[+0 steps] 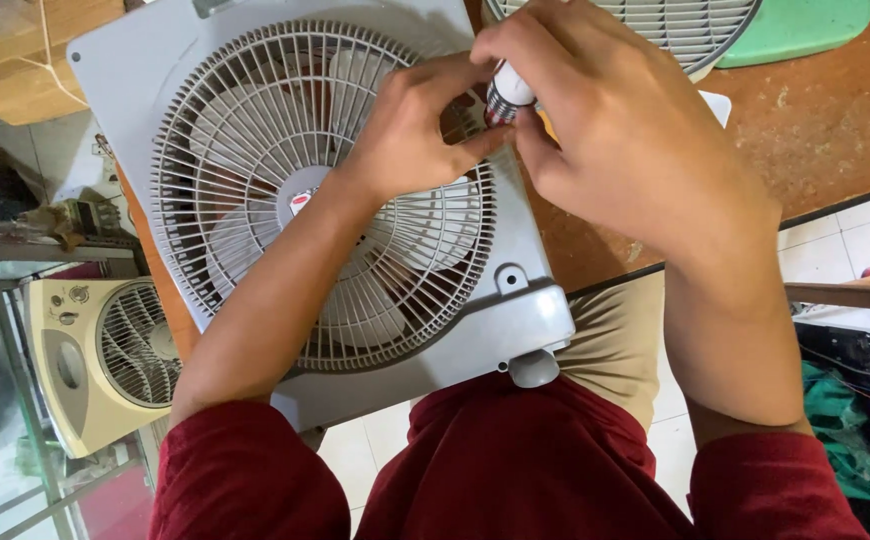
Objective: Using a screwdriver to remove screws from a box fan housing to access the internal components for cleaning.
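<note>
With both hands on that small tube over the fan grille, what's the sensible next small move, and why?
Probably twist the cap off. The right hand wraps the small white tube, the left hand pinches by its lower end, and it sits just above the grey fan grille, apparently unopened.

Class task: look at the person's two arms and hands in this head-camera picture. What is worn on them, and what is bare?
Both arms wear short dark red sleeves that end above the elbows; the forearms are bare. The left hand and the right hand are bare: no gloves, and no rings, watch or wristbands show.
</note>
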